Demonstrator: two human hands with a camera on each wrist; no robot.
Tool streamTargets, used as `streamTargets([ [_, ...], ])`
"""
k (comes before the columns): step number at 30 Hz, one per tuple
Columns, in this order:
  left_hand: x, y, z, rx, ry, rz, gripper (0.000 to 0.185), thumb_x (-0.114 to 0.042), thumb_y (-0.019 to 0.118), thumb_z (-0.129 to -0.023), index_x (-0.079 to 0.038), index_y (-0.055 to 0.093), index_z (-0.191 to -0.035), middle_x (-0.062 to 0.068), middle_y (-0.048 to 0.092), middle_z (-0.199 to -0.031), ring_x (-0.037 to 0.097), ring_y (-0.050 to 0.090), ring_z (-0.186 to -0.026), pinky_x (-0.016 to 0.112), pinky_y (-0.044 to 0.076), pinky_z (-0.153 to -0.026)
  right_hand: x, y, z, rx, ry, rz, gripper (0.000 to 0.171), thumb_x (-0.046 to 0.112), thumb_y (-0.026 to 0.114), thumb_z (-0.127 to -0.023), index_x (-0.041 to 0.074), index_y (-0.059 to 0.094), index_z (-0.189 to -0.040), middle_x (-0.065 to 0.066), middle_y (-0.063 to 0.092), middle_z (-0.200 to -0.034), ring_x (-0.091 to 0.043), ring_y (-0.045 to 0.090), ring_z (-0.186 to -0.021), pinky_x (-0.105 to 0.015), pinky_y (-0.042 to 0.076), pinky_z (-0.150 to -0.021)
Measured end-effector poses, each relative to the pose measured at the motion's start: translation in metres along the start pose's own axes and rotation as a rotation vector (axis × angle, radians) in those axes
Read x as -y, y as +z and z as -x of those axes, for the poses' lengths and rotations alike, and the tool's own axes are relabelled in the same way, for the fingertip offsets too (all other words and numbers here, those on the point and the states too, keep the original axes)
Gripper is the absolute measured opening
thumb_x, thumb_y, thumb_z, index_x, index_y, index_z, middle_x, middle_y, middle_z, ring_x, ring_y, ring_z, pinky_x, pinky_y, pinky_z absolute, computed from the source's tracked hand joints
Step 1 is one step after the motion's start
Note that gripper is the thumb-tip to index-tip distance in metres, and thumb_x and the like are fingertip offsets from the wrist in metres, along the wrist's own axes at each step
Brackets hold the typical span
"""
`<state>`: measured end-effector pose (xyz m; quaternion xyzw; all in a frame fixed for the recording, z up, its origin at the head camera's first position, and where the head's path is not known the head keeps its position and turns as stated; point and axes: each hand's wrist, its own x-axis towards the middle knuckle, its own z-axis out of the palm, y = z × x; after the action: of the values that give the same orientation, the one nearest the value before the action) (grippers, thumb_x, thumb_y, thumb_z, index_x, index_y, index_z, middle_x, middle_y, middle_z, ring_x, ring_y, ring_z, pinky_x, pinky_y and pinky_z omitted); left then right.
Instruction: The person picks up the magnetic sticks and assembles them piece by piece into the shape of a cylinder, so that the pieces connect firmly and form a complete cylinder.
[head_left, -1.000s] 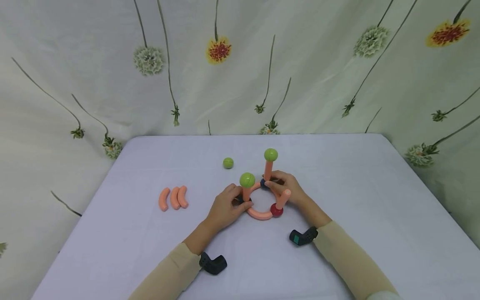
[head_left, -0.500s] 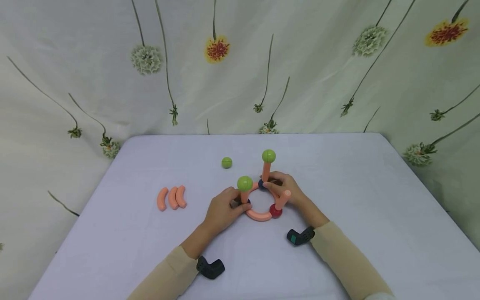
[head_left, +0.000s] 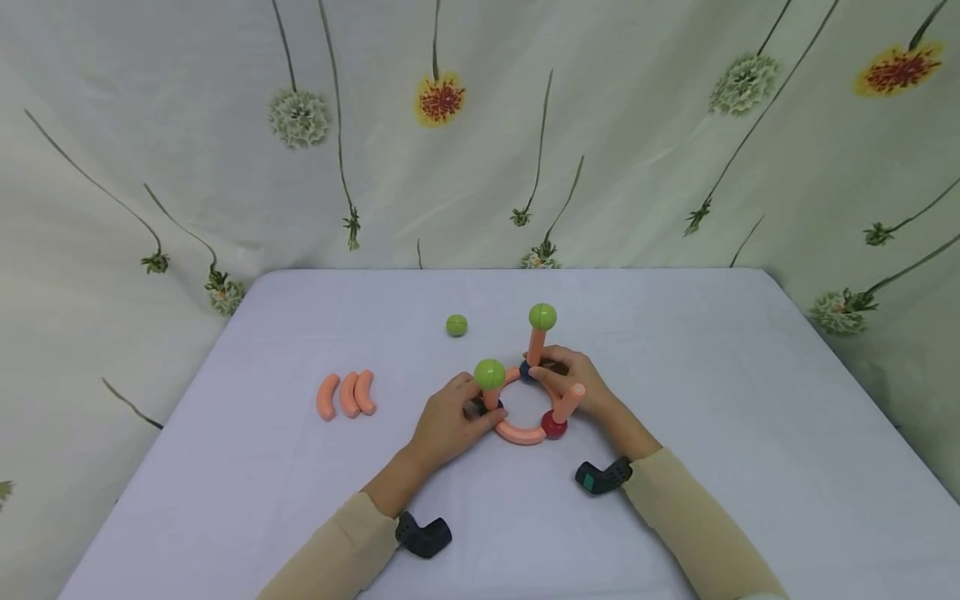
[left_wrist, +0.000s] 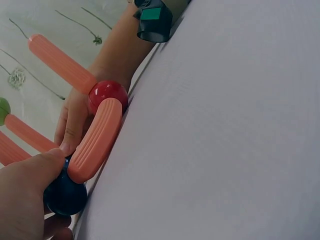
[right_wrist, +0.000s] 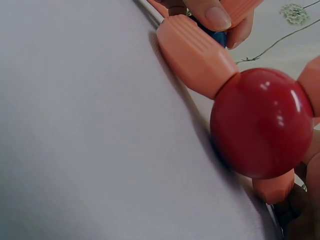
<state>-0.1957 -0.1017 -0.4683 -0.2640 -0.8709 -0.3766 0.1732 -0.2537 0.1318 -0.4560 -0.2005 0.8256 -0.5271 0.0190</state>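
On the white table stands a ring of curved orange rods (head_left: 521, 435) joined by balls, two dark blue and one red (head_left: 554, 425). Thumb and fingers of my left hand (head_left: 446, 425) pinch the left blue ball (left_wrist: 65, 196). My right hand (head_left: 579, 385) grips the back blue ball (head_left: 527, 370), fingers behind it and thumb in front. From each blue ball rises an orange stick, one topped by a near green ball (head_left: 490, 373), the other by a far green ball (head_left: 542, 317). A bare-ended orange stick (head_left: 570, 402) slants up from the red ball.
Several curved orange rods (head_left: 348, 395) lie left of my left hand. A loose green ball (head_left: 456, 325) sits behind the ring. A dark wrist device (head_left: 423, 535) is by the left sleeve, another (head_left: 603, 476) by the right. Behind the table hangs a flowered cloth (head_left: 480, 167).
The near green ball has come down and slightly toward me, its stick leaning more. The far green ball has lowered a little. Both hands keep their hold on the blue balls.
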Motion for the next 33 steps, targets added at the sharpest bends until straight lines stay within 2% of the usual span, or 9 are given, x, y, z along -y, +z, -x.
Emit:
streamTargets([
  [3, 0.0, 0.001, -0.001, 0.003, 0.016, -0.012, 0.022, -0.024, 0.081, -0.08, -0.013, 0.063, -0.085, -0.004, 0.053, -0.086, 0.009, 0.058, -0.073, 0.024, 0.047, -0.062, 0.0, 0.0, 0.0, -0.001, -0.003, -0.003, 0.03, 0.006, 0.064, -0.093, -0.007, 0.063, -0.12, -0.02, 0.065, -0.116, -0.03, 0.061, -0.102, -0.032, 0.048, -0.087],
  [7, 0.0, 0.001, -0.001, -0.008, 0.047, -0.026, 0.021, -0.024, 0.081, -0.08, -0.011, 0.065, -0.084, -0.003, 0.053, -0.086, 0.009, 0.057, -0.071, 0.023, 0.046, -0.06, -0.003, -0.001, -0.001, -0.01, -0.008, -0.013, 0.029, 0.009, 0.066, -0.092, -0.003, 0.066, -0.119, -0.015, 0.067, -0.115, -0.023, 0.061, -0.101, -0.026, 0.047, -0.085],
  [11, 0.0, 0.001, -0.001, -0.01, 0.055, -0.03, 0.021, -0.025, 0.08, -0.081, -0.011, 0.066, -0.085, -0.002, 0.054, -0.087, 0.009, 0.056, -0.071, 0.023, 0.046, -0.06, -0.004, -0.001, 0.0, -0.012, -0.008, -0.027, 0.03, 0.011, 0.068, -0.092, 0.0, 0.067, -0.119, -0.012, 0.068, -0.115, -0.019, 0.061, -0.1, -0.026, 0.047, -0.085],
  [16, -0.001, 0.001, -0.002, 0.002, 0.028, -0.033, 0.02, -0.026, 0.079, -0.082, -0.011, 0.067, -0.084, -0.002, 0.054, -0.087, 0.009, 0.052, -0.069, 0.023, 0.044, -0.058, -0.001, -0.001, 0.0, -0.006, -0.012, -0.023, 0.03, 0.007, 0.066, -0.092, -0.004, 0.065, -0.12, -0.017, 0.067, -0.115, -0.023, 0.061, -0.1, -0.027, 0.047, -0.085],
  [22, -0.004, 0.0, -0.003, 0.021, -0.019, -0.054, 0.019, -0.026, 0.078, -0.082, -0.011, 0.066, -0.085, -0.001, 0.054, -0.087, 0.011, 0.052, -0.071, 0.024, 0.044, -0.059, 0.032, -0.006, 0.009, 0.014, -0.023, -0.011, 0.029, 0.002, 0.064, -0.092, -0.011, 0.063, -0.118, -0.022, 0.066, -0.114, -0.028, 0.061, -0.099, -0.026, 0.048, -0.084],
  [29, -0.004, 0.0, -0.002, 0.023, -0.024, -0.054, 0.02, -0.026, 0.078, -0.082, -0.011, 0.065, -0.083, 0.0, 0.054, -0.087, 0.011, 0.052, -0.071, 0.024, 0.044, -0.059, 0.016, -0.004, 0.005, 0.005, -0.028, -0.028, 0.03, 0.007, 0.066, -0.092, -0.006, 0.064, -0.119, -0.019, 0.067, -0.115, -0.024, 0.062, -0.101, -0.027, 0.048, -0.085],
  [33, -0.004, 0.0, -0.002, 0.024, -0.031, -0.051, 0.019, -0.026, 0.078, -0.082, -0.012, 0.064, -0.082, -0.001, 0.053, -0.086, 0.011, 0.051, -0.07, 0.024, 0.043, -0.058, 0.034, -0.007, 0.01, 0.014, -0.021, -0.022, 0.03, 0.003, 0.065, -0.091, -0.009, 0.063, -0.119, -0.022, 0.066, -0.115, -0.027, 0.061, -0.101, -0.025, 0.047, -0.085],
])
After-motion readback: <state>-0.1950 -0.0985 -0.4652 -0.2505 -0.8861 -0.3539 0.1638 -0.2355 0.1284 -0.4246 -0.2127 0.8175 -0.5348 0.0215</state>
